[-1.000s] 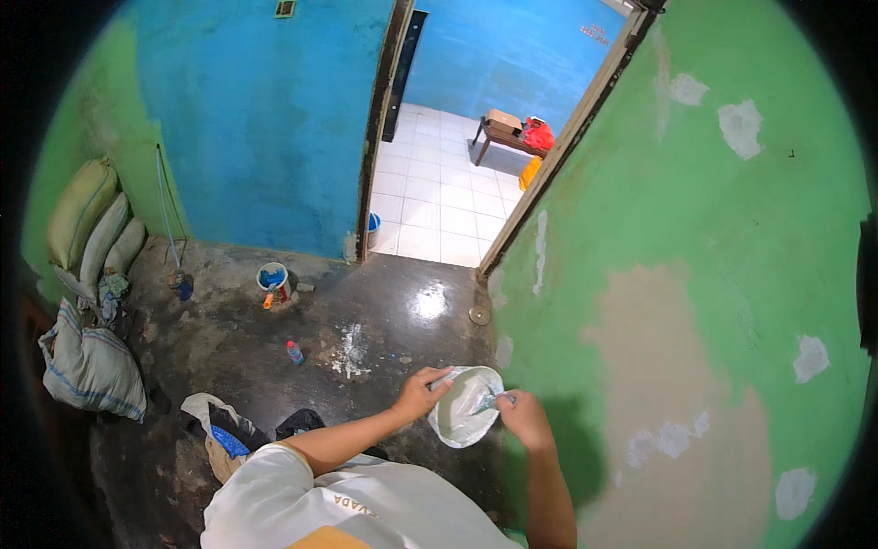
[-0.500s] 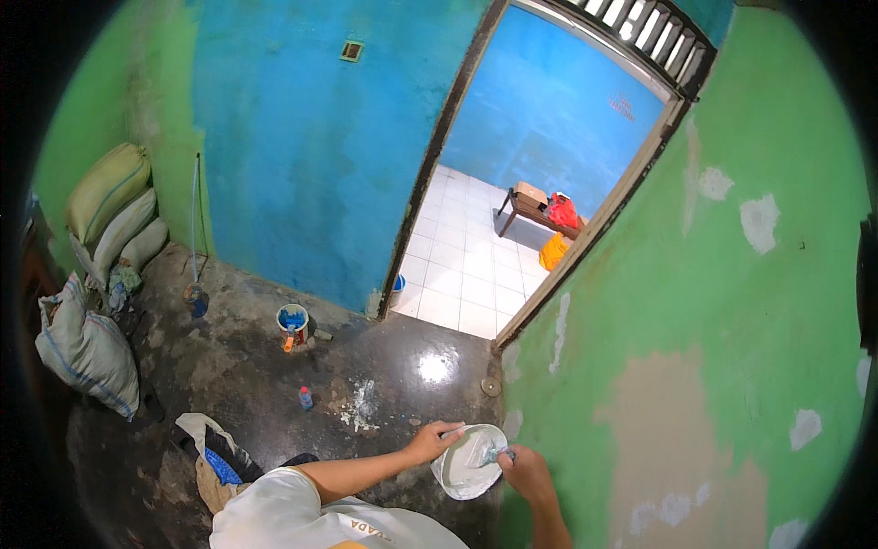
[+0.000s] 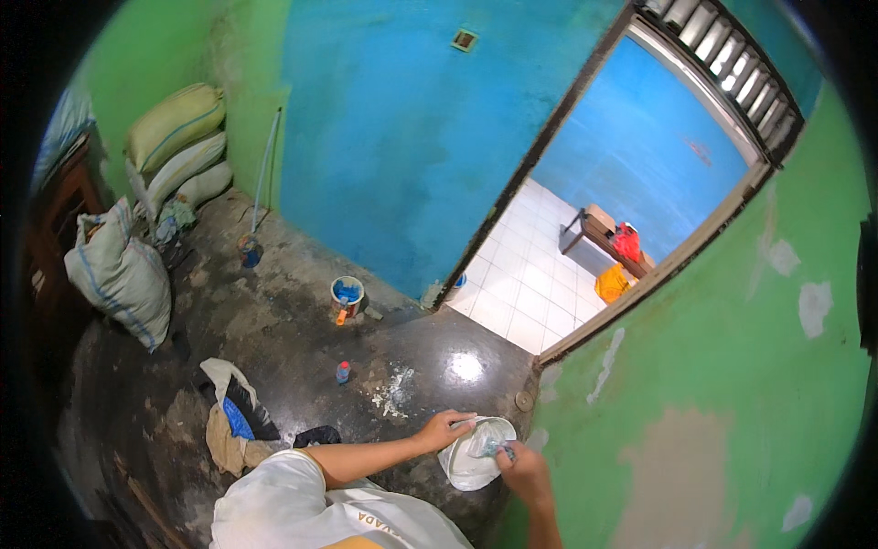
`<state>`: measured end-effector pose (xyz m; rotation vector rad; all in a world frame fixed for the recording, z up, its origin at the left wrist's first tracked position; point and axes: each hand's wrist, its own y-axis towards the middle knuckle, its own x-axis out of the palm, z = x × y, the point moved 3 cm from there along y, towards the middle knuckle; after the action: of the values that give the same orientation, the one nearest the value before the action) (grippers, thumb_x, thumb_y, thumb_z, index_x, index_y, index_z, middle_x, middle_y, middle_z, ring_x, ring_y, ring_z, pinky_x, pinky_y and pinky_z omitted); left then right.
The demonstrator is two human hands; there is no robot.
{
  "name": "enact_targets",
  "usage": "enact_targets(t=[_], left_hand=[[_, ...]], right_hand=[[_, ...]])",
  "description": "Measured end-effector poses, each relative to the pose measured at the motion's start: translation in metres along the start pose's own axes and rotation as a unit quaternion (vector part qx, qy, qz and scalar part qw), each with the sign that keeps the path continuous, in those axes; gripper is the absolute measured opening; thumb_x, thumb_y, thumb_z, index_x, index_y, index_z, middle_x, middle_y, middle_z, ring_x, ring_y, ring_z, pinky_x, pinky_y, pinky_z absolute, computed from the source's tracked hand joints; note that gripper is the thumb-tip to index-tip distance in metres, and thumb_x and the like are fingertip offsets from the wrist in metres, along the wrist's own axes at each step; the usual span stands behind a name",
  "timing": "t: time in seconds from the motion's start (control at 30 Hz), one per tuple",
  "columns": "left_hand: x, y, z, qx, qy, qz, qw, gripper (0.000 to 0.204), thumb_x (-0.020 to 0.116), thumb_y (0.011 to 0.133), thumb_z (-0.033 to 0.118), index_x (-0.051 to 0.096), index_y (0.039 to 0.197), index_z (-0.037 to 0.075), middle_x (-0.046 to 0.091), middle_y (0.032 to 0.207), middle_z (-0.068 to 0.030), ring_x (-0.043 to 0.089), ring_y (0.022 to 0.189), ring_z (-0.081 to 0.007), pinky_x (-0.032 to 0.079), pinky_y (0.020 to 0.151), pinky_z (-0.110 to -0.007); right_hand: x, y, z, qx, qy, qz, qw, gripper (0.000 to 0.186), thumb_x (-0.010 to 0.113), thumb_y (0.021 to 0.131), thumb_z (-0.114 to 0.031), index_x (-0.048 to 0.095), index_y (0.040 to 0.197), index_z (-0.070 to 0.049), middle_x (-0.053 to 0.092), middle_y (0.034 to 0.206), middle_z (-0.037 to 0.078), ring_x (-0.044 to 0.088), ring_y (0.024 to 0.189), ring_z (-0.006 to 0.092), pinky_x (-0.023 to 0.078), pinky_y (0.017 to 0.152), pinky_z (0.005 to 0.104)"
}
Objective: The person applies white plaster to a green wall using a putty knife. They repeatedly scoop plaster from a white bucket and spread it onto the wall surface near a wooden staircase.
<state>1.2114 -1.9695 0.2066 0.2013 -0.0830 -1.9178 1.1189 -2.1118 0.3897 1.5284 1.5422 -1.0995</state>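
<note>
My left hand (image 3: 443, 431) grips the rim of a white bucket (image 3: 466, 478) at the lower middle, its thumb and fingers closed over the edge. Inside, the bucket is coated with a white paint-like substance. Closed around the handle of a paintbrush (image 3: 492, 447), my right hand (image 3: 525, 470) holds its head inside the bucket, against the white-coated inner side. The brush head is smeared pale, and my fingers hide most of the handle.
A green wall (image 3: 732, 366) with pale patches rises close on my right. Ahead, a doorway opens onto white tiles (image 3: 517, 288). A paint pail (image 3: 347, 295), a small bottle (image 3: 343, 372), crumpled cloths (image 3: 240, 421) and stuffed sacks (image 3: 128, 279) stand or lie on the dark floor.
My view has tilted and turned left, so the room has shifted rightward in the picture. Both hands keep their holds on the bucket and the paintbrush.
</note>
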Motion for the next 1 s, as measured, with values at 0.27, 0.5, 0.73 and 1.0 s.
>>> enact_targets(t=[0.27,0.5,0.73,1.0], left_hand=[[-0.051,-0.040,-0.006,-0.040,0.026,0.145,0.988,0.036,0.068,0.091,0.033,0.070,0.119,0.010,0.069,0.105,-0.0172,0.065,0.096,-0.0269,0.051,0.084,-0.035],[-0.108,-0.111,0.015,-0.039,0.092,0.308,0.946,0.039,0.071,0.089,0.029,0.068,0.120,0.006,0.068,0.106,-0.0159,0.063,0.100,-0.0263,0.049,0.087,-0.034],[-0.157,-0.181,0.005,-0.063,0.054,0.404,0.911,0.036,0.069,0.091,0.026,0.067,0.121,0.005,0.068,0.106,-0.0166,0.065,0.097,-0.0253,0.049,0.086,-0.032],[-0.262,-0.286,0.012,-0.052,0.097,0.488,0.866,0.037,0.068,0.092,0.027,0.067,0.119,0.001,0.068,0.106,-0.0167,0.064,0.098,-0.0251,0.048,0.089,-0.033]], right_hand=[[0.022,0.025,-0.005,-0.034,0.112,-0.114,0.987,0.034,0.059,0.087,-0.031,0.071,0.102,-0.002,0.068,0.093,0.026,0.066,0.089,0.0435,0.052,0.080,0.0472],[0.049,0.061,-0.073,-0.150,0.074,-0.145,0.975,0.037,0.056,0.088,-0.030,0.069,0.103,0.001,0.066,0.092,0.029,0.064,0.091,0.0462,0.050,0.082,0.0484],[0.087,0.033,-0.157,-0.219,0.065,-0.245,0.942,0.036,0.058,0.088,-0.030,0.069,0.104,0.000,0.066,0.087,0.029,0.065,0.088,0.0450,0.051,0.078,0.0476],[0.155,-0.006,-0.305,-0.391,-0.013,-0.232,0.891,0.038,0.060,0.088,-0.033,0.068,0.107,0.000,0.066,0.083,0.029,0.066,0.082,0.0446,0.052,0.075,0.0502]])
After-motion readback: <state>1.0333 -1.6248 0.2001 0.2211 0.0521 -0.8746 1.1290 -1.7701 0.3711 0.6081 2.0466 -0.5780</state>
